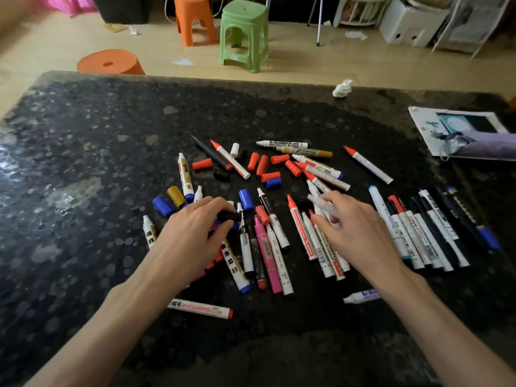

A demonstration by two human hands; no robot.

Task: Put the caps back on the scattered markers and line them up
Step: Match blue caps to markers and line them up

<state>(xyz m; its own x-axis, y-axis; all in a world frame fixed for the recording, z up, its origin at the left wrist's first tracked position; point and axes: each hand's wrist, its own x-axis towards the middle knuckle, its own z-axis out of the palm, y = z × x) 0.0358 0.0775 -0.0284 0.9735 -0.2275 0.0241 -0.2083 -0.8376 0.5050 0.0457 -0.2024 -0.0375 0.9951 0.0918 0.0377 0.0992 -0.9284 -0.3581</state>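
Several uncapped markers [268, 247] lie scattered on the dark stone table [83, 152]. Loose caps in red [262, 165], blue [246, 199], black and white lie among them. My left hand [195, 230] is over the left of the pile and pinches a black cap [229, 217] between thumb and fingers. Over the middle of the pile, my right hand [354, 230] curls its fingers round a white marker [324, 203]. At the right, several capped markers [430, 233] lie side by side in a row.
A crumpled white tissue [342, 88] sits near the table's far edge. A printed sheet with a purple pouch [474, 135] lies at the right edge. On the floor behind stand a green stool [244, 32] and orange stools [195, 19].
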